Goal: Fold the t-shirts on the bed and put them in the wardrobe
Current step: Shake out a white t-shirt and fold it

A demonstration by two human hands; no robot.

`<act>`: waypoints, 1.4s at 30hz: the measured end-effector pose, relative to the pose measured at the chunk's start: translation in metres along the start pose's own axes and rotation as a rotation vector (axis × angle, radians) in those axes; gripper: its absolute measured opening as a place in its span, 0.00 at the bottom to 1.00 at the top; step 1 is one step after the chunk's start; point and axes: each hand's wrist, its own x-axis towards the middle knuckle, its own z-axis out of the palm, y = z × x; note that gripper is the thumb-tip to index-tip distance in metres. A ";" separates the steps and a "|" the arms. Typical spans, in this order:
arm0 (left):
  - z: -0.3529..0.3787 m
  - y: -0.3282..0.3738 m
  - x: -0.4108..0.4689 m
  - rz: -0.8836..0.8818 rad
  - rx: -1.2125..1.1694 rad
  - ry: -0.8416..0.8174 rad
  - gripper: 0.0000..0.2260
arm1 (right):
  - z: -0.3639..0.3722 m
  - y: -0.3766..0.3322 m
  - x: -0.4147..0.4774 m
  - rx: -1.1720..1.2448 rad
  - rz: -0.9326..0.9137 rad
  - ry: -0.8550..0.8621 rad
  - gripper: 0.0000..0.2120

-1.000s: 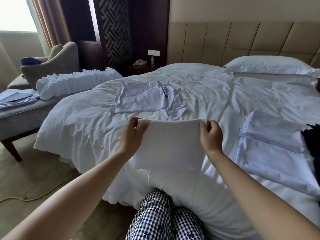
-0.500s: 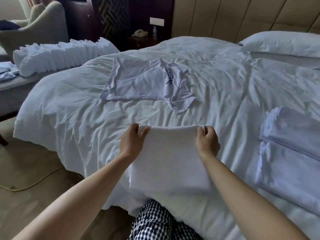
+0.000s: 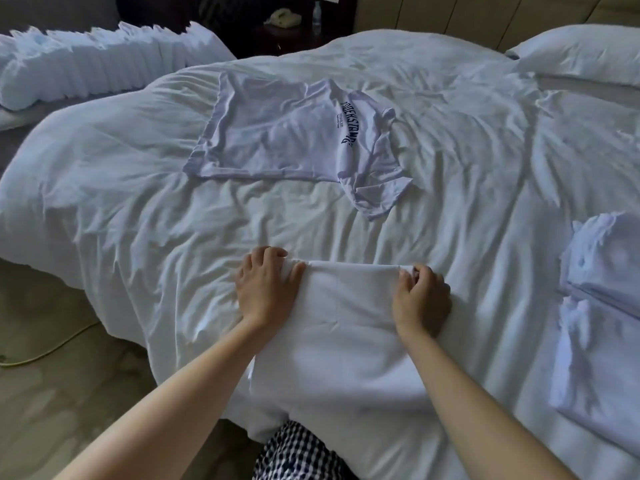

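Observation:
A folded white t-shirt (image 3: pixel 346 327) lies on the near edge of the bed (image 3: pixel 121 209). My left hand (image 3: pixel 266 289) grips its far left corner and my right hand (image 3: pixel 420 299) grips its far right corner, both pressing it onto the duvet. Further back, a white t-shirt with dark lettering (image 3: pixel 287 133) lies spread flat, one sleeve crumpled. At the right edge sit folded white t-shirts (image 3: pixel 602 306) in a small pile.
A row of folded white cloths (image 3: pixel 104 71) rests on a bench at the back left. A pillow (image 3: pixel 581 53) lies at the headboard. A nightstand with a phone (image 3: pixel 284 17) stands behind. A yellow cable (image 3: pixel 45 351) runs across the floor at left.
Both hands have lowered the folded t-shirt from the air onto the bed's near edge. The view has tipped downward and closer to the bed.

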 end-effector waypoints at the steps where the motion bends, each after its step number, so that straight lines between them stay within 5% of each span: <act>1: 0.001 0.000 -0.001 0.002 0.002 0.004 0.17 | 0.000 0.001 0.000 0.007 -0.005 -0.002 0.12; 13: -0.042 -0.011 -0.034 -0.058 -0.048 -0.270 0.33 | -0.052 0.013 -0.025 0.208 0.110 -0.407 0.27; 22: -0.075 -0.022 -0.064 0.046 -0.175 -0.578 0.30 | -0.091 0.021 -0.052 0.401 0.089 -0.679 0.29; 30: -0.095 0.010 -0.085 -0.193 -0.628 -0.561 0.14 | -0.121 0.026 -0.067 0.451 0.020 -0.669 0.31; 37: -0.099 0.082 -0.096 0.025 -0.619 -0.452 0.14 | -0.187 0.050 -0.049 0.522 -0.036 -0.535 0.30; 42: -0.077 0.161 -0.108 0.165 -0.683 -0.522 0.16 | -0.249 0.104 -0.021 0.557 -0.024 -0.397 0.28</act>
